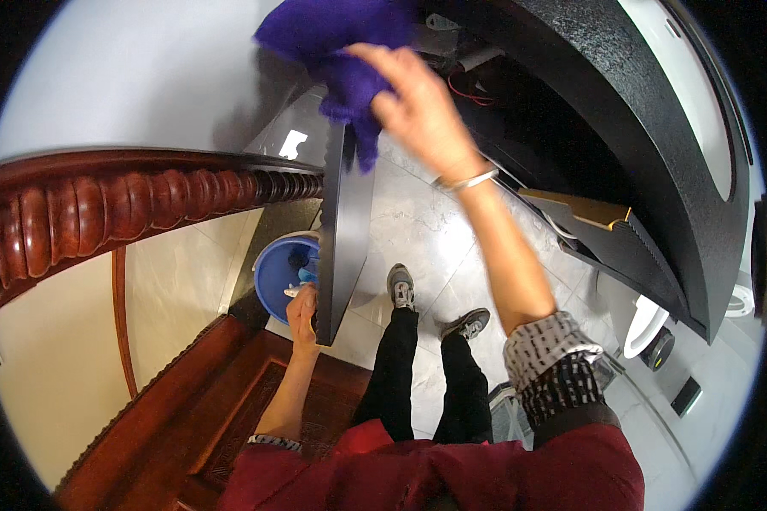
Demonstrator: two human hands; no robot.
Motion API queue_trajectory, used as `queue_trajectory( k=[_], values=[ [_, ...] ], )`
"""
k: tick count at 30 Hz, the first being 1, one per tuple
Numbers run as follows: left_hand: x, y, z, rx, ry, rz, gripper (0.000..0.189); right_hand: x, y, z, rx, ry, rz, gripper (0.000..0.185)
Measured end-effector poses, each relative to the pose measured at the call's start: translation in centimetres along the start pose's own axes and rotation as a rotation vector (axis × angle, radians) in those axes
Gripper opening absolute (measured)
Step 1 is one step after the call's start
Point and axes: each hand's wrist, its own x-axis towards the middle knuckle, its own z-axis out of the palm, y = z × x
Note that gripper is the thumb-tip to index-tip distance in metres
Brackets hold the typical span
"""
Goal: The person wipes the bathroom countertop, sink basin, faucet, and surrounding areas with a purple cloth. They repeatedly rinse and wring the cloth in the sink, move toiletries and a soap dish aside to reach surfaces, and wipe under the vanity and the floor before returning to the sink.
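Note:
My right hand (415,105), blurred and with a bangle at its wrist, holds a purple cloth (351,83) at the top of a dark cabinet door (348,236). Part of the cloth spreads over the door's far end, and a fold hangs down along its face. At the near end of that door, my left hand (303,314) grips the edge, its fingers partly hidden behind the panel. The door stands swung out from a black cabinet (588,83), whose dark inside holds a red cord (470,92) and other items too dim to name.
A blue bucket (281,274) stands behind the door, close to my left hand. Carved reddish wood trim (134,204) runs along the left, above a carved wooden door (249,409). Another cabinet door (613,236) with a yellowish edge juts out at right. Pale tiles (415,204) lie underfoot.

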Motion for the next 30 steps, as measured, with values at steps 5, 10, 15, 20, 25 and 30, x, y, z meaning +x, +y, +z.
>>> queue_trajectory(
  k=[5,10,15,20,25,30],
  values=[
    [-1.1,-2.5,-2.8,0.463,-0.012,-0.006,0.028,-13.7,-9.3,3.5,0.098,-0.303,-0.029,0.049],
    [-3.6,-5.5,-6.5,0.837,-0.352,0.23,0.033,-22.4,-10.4,0.6,0.54,-0.481,0.343,0.05],
    [-2.0,-5.3,0.9,0.77,-0.643,0.488,0.04,-29.3,-8.0,-10.9,0.819,-0.097,0.685,0.048],
    [-0.6,1.7,20.2,-0.052,-0.575,-0.068,0.021,-31.1,-8.9,-22.1,0.472,0.424,0.592,0.055],
    [3.9,6.3,32.4,0.002,-0.54,0.195,0.037,-26.2,-2.8,-26.9,-0.559,0.267,0.308,0.052],
    [5.7,5.5,35.3,0.086,-0.5,0.286,0.044,-39.2,3.0,-33.9,-0.909,0.282,0.715,0.055]
  ],
)
